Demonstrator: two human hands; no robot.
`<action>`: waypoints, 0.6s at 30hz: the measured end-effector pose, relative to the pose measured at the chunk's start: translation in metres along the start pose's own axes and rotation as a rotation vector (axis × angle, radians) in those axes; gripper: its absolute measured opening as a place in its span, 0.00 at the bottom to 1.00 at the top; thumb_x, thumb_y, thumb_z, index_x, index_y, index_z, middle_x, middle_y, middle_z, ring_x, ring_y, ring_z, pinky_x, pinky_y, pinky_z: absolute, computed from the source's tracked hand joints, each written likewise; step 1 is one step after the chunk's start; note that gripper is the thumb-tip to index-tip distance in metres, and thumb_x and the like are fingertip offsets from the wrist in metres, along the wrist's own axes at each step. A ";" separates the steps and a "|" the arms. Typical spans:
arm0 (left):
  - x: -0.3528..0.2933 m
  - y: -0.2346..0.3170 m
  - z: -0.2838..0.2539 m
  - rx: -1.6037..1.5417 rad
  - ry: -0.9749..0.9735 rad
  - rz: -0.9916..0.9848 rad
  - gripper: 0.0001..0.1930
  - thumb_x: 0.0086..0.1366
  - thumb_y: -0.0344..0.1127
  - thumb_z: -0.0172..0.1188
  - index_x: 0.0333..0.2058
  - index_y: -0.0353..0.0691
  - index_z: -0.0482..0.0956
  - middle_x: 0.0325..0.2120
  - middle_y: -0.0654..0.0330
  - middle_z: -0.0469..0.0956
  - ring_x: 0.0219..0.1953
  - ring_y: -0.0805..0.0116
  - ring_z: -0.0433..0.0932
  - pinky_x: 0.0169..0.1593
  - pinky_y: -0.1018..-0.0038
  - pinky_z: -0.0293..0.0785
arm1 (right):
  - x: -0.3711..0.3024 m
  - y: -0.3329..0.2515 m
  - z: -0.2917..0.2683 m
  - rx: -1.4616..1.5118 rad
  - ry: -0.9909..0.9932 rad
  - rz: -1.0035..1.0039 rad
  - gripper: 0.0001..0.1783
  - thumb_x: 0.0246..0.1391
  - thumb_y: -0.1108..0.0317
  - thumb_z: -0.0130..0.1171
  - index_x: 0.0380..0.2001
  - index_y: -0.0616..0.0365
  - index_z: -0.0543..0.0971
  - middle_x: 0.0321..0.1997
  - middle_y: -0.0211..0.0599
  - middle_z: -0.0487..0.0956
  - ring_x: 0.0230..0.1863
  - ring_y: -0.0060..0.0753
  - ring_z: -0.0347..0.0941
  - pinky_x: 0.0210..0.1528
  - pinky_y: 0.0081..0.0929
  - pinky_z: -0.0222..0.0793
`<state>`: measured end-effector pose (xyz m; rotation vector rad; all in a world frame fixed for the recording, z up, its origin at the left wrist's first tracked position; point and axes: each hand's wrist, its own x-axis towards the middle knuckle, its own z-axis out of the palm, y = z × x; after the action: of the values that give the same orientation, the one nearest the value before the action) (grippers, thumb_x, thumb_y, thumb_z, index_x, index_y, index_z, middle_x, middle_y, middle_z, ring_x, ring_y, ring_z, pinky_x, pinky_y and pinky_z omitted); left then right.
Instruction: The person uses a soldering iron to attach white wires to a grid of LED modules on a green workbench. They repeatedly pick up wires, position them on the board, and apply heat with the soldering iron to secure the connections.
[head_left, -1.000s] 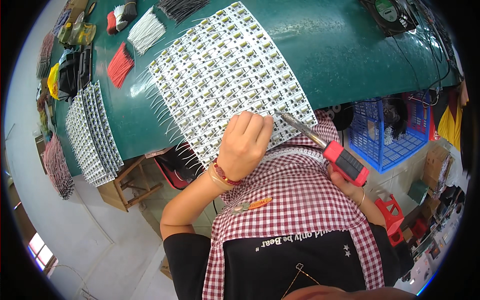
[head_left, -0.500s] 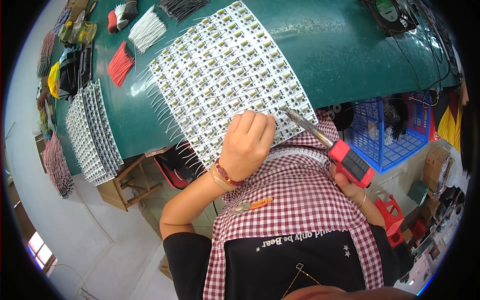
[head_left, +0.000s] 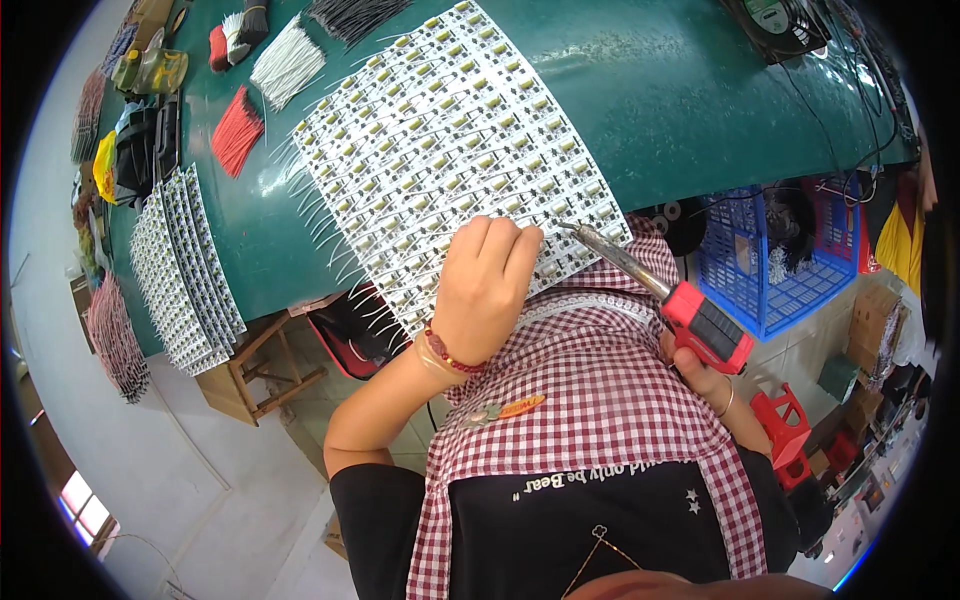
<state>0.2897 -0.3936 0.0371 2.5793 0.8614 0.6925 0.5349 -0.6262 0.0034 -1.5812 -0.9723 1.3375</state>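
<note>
A large white sheet of circuit boards (head_left: 440,150) lies on the green table, its near corner reaching over the edge toward my apron. Thin white wires run across it and stick out along its left side. Over its near part, my left hand (head_left: 487,270) is closed with fingertips pinched at the board; whatever they pinch is hidden. My right hand (head_left: 700,374), mostly behind the tool, grips a soldering iron (head_left: 705,325) with a red and black handle. The iron's metal tip points left and meets or nearly meets the board, just right of my left fingertips.
Bundles of red wires (head_left: 237,132), white wires (head_left: 287,64) and black wires (head_left: 355,15) lie beyond the sheet. More board sheets (head_left: 185,270) are stacked at the left. A fan (head_left: 775,25) stands far right; a blue crate (head_left: 775,265) sits below the table (head_left: 680,120).
My left hand has shifted slightly left, its fingers a little straighter. The iron's tip has also moved a little left across the board. The whole view has shifted slightly.
</note>
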 end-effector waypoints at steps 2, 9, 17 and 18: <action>0.000 0.000 0.003 0.024 -0.017 0.010 0.12 0.49 0.21 0.59 0.36 0.34 0.78 0.25 0.58 0.69 0.29 0.61 0.70 0.33 0.68 0.68 | -0.002 -0.002 0.001 0.002 0.009 0.005 0.15 0.51 0.58 0.66 0.24 0.58 0.78 0.25 0.34 0.77 0.26 0.36 0.72 0.28 0.30 0.66; 0.005 -0.002 0.002 0.001 -0.012 0.041 0.12 0.49 0.21 0.59 0.35 0.35 0.78 0.24 0.58 0.66 0.28 0.61 0.69 0.33 0.67 0.68 | 0.002 -0.023 0.003 -0.138 -0.030 0.014 0.12 0.48 0.60 0.66 0.24 0.56 0.78 0.24 0.33 0.75 0.24 0.36 0.72 0.26 0.31 0.65; 0.005 -0.003 0.003 -0.039 -0.029 0.048 0.12 0.48 0.21 0.58 0.34 0.35 0.78 0.24 0.58 0.66 0.29 0.61 0.68 0.34 0.68 0.68 | -0.008 -0.004 0.006 -0.070 0.107 0.236 0.13 0.48 0.59 0.66 0.25 0.57 0.78 0.24 0.34 0.75 0.24 0.35 0.72 0.26 0.30 0.66; 0.004 -0.003 0.002 -0.043 -0.034 0.048 0.11 0.48 0.21 0.58 0.34 0.35 0.78 0.24 0.58 0.65 0.29 0.61 0.68 0.34 0.68 0.68 | -0.010 0.000 0.006 -0.050 0.103 0.253 0.13 0.48 0.59 0.66 0.25 0.57 0.77 0.24 0.34 0.75 0.24 0.35 0.72 0.26 0.30 0.66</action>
<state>0.2927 -0.3889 0.0353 2.5733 0.7690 0.6713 0.5277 -0.6348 0.0066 -1.8399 -0.7669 1.3945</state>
